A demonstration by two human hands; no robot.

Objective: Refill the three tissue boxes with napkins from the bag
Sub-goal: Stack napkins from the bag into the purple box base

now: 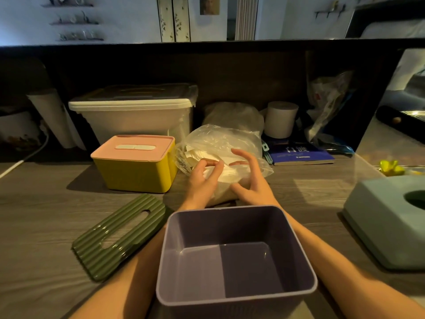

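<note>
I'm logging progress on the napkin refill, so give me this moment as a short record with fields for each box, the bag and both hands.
purple box: open, empty, nearest the camera
green ribbed lid: lying flat on the table, left of the purple box
yellow box with pink lid: closed
blue box: far right, lid on
napkin bag: clear plastic, behind the purple box
left hand: gripping napkins in the bag
right hand: fingers spread on the bag

1. The open purple plastic box (236,254) stands nearest, between both forearms; the clear plastic bag of napkins (220,155) lies just behind it.
2. The yellow box with pink lid (135,164) touches the bag's left side.
3. Bare counter (41,215) lies left, beyond the ribbed green lid (119,236).
</note>
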